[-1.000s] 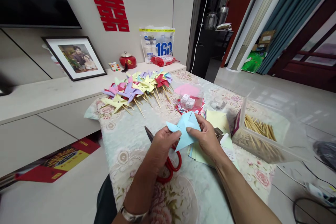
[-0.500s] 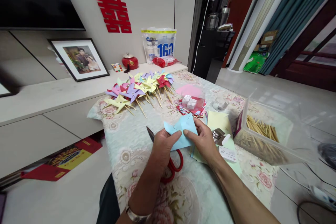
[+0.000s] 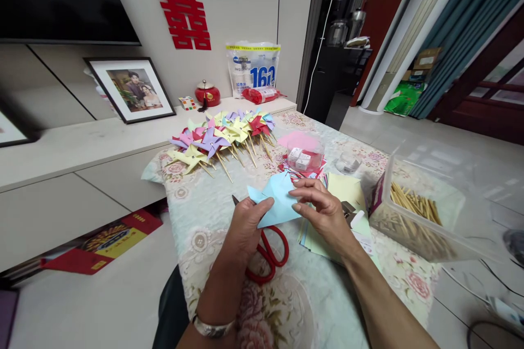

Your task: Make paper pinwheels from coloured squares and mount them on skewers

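A light blue paper square (image 3: 278, 202) with slits cut into its corners is held above the table, one flap lifted at its left side. My left hand (image 3: 248, 223) pinches its lower left edge, thumb on top. At the paper's right side, my right hand (image 3: 323, 210) has its fingers apart, thumb and fingertips over or against the edge; whether they touch it is hard to tell. Red-handled scissors (image 3: 268, 256) lie beneath, partly covered by my left hand. A stack of pale paper sheets (image 3: 346, 188) with a small opened box (image 3: 349, 212) on it lies under my right forearm.
Finished paper pinwheels (image 3: 213, 142) on sticks lie at the back left. A clear tub with small white boxes (image 3: 298, 158) sits on red paper pieces. To the right stands a plastic bin (image 3: 382, 218) of wooden sticks. Floral cloth (image 3: 319, 294) covers the table.
My right hand has loosened from the paper, its fingers lifting and spreading. The blue paper has tilted and shifted slightly left in my left hand. The view has turned slightly left.
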Tool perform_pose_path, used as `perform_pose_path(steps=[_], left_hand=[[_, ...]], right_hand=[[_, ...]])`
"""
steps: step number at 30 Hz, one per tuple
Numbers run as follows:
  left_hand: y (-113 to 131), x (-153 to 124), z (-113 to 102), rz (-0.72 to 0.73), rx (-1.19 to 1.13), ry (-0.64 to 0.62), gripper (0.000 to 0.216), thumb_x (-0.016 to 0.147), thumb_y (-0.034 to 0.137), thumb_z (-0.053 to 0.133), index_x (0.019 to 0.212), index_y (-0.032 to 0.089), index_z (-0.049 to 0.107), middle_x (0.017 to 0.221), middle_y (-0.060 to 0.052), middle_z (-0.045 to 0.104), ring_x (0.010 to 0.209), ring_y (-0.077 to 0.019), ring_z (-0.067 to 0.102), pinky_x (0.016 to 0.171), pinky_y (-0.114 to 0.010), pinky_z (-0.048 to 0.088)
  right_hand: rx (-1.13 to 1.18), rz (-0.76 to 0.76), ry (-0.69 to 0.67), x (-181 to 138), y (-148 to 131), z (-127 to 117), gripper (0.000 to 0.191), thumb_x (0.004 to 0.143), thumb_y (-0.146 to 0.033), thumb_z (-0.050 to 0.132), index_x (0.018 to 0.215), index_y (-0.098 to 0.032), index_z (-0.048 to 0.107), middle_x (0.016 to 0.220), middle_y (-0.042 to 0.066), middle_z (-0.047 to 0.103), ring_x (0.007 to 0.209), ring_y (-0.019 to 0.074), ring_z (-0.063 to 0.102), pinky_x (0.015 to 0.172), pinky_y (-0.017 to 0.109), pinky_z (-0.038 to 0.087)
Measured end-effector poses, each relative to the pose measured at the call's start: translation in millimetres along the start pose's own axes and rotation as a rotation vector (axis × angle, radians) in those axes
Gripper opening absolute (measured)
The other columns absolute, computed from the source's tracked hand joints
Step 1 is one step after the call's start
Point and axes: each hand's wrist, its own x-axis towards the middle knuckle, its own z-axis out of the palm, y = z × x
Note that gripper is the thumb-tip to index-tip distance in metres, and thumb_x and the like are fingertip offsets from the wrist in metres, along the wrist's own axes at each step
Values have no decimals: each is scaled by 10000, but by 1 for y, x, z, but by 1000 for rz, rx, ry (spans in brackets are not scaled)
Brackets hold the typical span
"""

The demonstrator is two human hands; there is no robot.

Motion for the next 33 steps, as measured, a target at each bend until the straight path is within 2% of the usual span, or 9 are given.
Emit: perform_pose_path(steps=[3, 8, 19, 27, 33], left_hand=[[0, 0, -1, 14, 4, 34, 389, 547, 323, 884, 852, 126, 745, 768, -54, 765, 656, -173, 654, 689, -270, 510], [0, 0, -1, 42, 59, 85, 333, 538, 303, 874, 783, 124, 736, 714, -30, 742, 593, -144, 616, 608, -246, 477], [-3, -2, 2, 46, 142, 62, 302, 578, 268, 843, 814, 113, 735, 625, 7, 693, 524, -110, 565, 555, -229, 472], [-6, -1, 3, 55, 229, 46, 279, 583, 284, 831, 773, 108, 726, 631, -14, 706, 516, -127, 572, 525, -232, 440], [-4, -4, 8, 50, 257, 54, 251, 581, 269, 814, 753, 107, 728, 604, -18, 698, 496, -131, 571, 517, -231, 431]], right_hand=[[-137, -100, -70, 0, -3, -2, 169, 889, -252, 683, 1012, -326, 772, 1013, 50, 577, 1016, 229, 555, 913, 406, 448], [-299, -144, -147, -1, -5, -4, 135, 924, -290, 649, 969, -316, 774, 930, 45, 567, 967, 235, 539, 883, 412, 439], [-331, -126, -202, -1, -7, -2, 61, 901, -213, 673, 886, -243, 724, 943, 43, 574, 979, 227, 520, 886, 386, 416], [-416, -45, -165, -3, -10, 5, 75, 874, -198, 659, 805, -221, 674, 1222, 71, 554, 1184, 281, 460, 992, 464, 362], [-448, -19, -115, -4, -11, 9, 99, 845, -167, 632, 760, -216, 649, 1261, 76, 555, 1247, 303, 422, 1019, 485, 332]])
